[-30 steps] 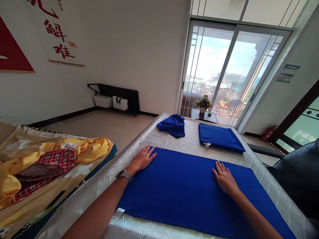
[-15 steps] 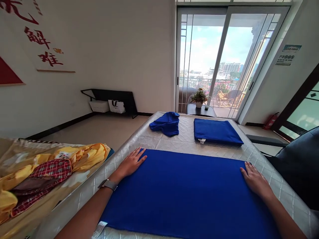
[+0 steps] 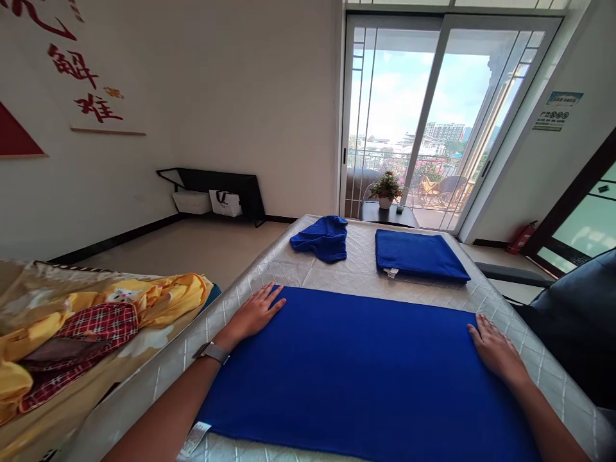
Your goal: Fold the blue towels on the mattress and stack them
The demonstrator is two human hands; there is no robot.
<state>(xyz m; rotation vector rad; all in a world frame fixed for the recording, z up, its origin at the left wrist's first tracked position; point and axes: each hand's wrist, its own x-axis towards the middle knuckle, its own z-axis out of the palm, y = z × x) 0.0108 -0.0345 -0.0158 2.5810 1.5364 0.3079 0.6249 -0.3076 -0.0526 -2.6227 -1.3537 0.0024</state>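
A blue cloth [image 3: 366, 372], smooth and roughly rectangular, lies flat across the quilted white mattress [image 3: 274, 266]. My left hand [image 3: 255, 311] rests palm down on its far left corner, fingers spread. On the far right corner lies my right hand [image 3: 495, 346], flat as well, with the thumb apart from the fingers. A white label [image 3: 196, 437] sticks out at the cloth's near left corner. Beyond it are a crumpled blue cloth piece [image 3: 322, 239] on the left and a neatly folded blue cloth [image 3: 418, 255] with a small tag on the right.
To the left, yellow bedding [image 3: 168, 298] and a red plaid cloth [image 3: 106, 327] lie in a heap. A dark padded seat [image 3: 577, 314] stands close on the right. Past the mattress, a potted plant [image 3: 385, 189] sits on a small table before the glass sliding door [image 3: 389, 115].
Both hands stay flat on the same corners of the blue cloth. Only the camera view has shifted slightly; nothing else has visibly moved.
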